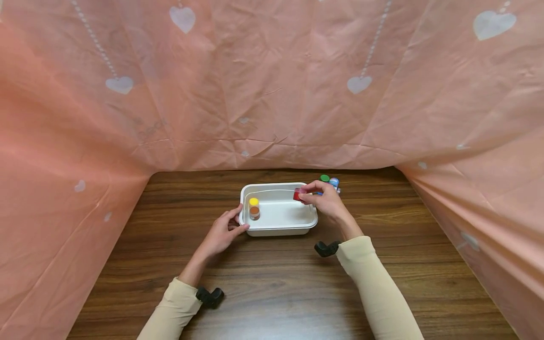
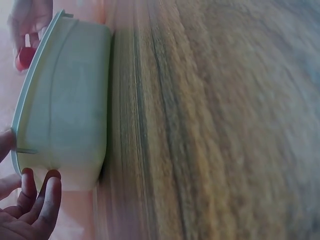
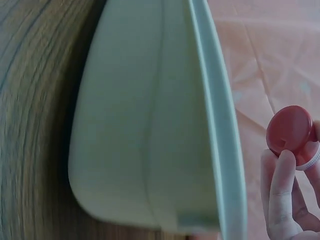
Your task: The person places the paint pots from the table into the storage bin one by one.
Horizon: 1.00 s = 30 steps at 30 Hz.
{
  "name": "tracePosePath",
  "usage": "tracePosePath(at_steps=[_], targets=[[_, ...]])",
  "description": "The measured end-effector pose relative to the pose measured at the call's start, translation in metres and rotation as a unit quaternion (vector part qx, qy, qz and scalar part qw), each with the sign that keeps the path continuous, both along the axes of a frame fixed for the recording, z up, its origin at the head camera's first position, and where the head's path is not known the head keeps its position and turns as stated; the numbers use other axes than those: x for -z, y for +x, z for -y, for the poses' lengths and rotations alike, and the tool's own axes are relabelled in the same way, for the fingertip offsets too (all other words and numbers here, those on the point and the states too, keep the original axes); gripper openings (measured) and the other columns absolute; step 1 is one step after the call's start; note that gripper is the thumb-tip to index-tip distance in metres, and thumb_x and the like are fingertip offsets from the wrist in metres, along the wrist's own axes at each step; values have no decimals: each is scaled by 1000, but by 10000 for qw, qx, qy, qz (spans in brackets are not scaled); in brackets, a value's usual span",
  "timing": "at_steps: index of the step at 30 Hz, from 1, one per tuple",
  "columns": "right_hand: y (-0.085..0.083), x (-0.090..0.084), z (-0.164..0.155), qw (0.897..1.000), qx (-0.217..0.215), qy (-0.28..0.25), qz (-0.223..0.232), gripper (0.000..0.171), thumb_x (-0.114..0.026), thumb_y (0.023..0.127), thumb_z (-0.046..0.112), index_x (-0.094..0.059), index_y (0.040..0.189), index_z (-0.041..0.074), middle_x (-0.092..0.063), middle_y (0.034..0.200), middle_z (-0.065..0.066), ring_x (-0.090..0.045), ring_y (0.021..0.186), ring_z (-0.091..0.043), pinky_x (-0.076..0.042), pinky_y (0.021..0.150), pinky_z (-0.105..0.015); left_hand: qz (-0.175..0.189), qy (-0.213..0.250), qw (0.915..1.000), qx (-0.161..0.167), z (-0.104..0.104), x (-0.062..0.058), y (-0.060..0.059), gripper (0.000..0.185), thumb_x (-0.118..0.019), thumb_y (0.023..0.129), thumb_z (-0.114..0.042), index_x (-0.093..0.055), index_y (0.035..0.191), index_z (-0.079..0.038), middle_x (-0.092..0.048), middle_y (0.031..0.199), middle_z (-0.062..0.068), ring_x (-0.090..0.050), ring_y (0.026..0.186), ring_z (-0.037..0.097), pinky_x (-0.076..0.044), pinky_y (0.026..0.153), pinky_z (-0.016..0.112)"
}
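**Red-capped jar held over tray rim**

Surroundings. A white tray (image 1: 278, 222) sits on the desk (image 1: 272, 283) between the two hands. The right hand (image 1: 327, 203) pinches a small red-capped jar (image 1: 299, 194) in its fingertips, at the tray's far right corner and above the rim. Just beyond this grip, two more jars stand on the desk outside the tray: a green-capped jar (image 1: 325, 178) and a blue-capped jar (image 1: 334, 181); the hand overlaps them in part. The left hand (image 1: 221, 233) rests against the tray's left end, thumb on the rim, fingers relaxed and clasping nothing. Just inside the tray wall from this hand stands a yellow-capped jar (image 1: 254, 208) with orange-brown contents. Nothing lies between the red-capped jar and the tray floor.

Limits of view. The right wrist view shows the red cap (image 3: 290, 131) and the fingers (image 3: 282, 195) under it, with the tray wall (image 3: 150, 125) filling the frame; the jar body is mostly covered. The left wrist view shows the tray's outer wall (image 2: 65, 100) and the fingertips (image 2: 47, 197) at its end; both wrist views are blurred. A black wrist mount (image 1: 326, 248) shows at the right sleeve and another (image 1: 210, 297) at the left.

Setting. The desk is dark wood grain. A pink cloth (image 1: 272, 85) with pale heart prints encloses it at the back and both sides.
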State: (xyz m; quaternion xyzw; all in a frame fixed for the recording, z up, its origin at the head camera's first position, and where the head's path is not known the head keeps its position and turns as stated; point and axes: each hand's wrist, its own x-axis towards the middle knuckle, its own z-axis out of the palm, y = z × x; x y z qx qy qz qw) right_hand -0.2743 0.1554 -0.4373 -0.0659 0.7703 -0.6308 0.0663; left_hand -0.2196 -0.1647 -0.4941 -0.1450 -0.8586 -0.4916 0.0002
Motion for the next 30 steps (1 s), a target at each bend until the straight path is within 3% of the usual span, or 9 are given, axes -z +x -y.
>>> tracePosePath(at_steps=[4,9,13,19,23,27,30], targets=[[1,2,12,9999,-122,-8,46,33,-74,85,13,-62,111,-1,-61,111,-20,-66,93,-37,-53,86,-42,17,29,10000,1,-3,0,-1,66,-70,88,-22,-41,145,-3,-51,101,10,-56,94,18,-53,84,27],[-1,6,22,9994,-289,186,32,35,-75,84,14,-62,114,3,-62,113,-17,-64,96,-43,-50,90,-51,-94,83,9999,56,-6,0,-2,67,-70,88,-22,-40,144,-2,-51,99,11,-55,94,19,-53,84,26],[-3,9,30,9980,-494,400,22,41,-76,82,15,-62,119,5,-62,112,-16,-65,94,-39,-48,91,-56,-142,159,9997,71,-8,1,-2,67,-70,88,-20,-40,144,-1,-51,99,13,-55,94,21,-53,84,27],[-9,16,40,9949,-826,574,-44,46,-76,83,14,-61,125,2,-61,115,-16,-66,87,-30,-52,87,-49,10,218,9998,14,-9,1,-2,66,-71,88,-21,-41,144,-3,-54,103,17,-56,95,21,-53,84,27],[-11,20,48,9919,-941,854,-27,42,-76,82,16,-65,121,5,-63,114,-14,-66,83,-21,-53,83,-43,27,279,9996,8,-9,1,-2,65,-70,88,-20,-41,144,-2,-54,105,21,-57,95,24,-53,85,33],[-11,25,59,9866,-1076,1222,-71,37,-79,80,16,-67,115,9,-64,113,-11,-66,84,-18,-53,76,-32,98,255,9996,58,-13,-15,7,63,-68,89,-12,-39,143,3,-52,106,27,-57,96,30,-52,87,41],[-11,30,67,9828,-1187,1408,-127,36,-81,77,13,-68,111,10,-65,109,-9,-65,81,-16,-51,73,-27,97,213,9997,49,-13,-14,6,62,-67,89,-10,-39,143,5,-52,104,26,-57,95,30,-52,86,41]])
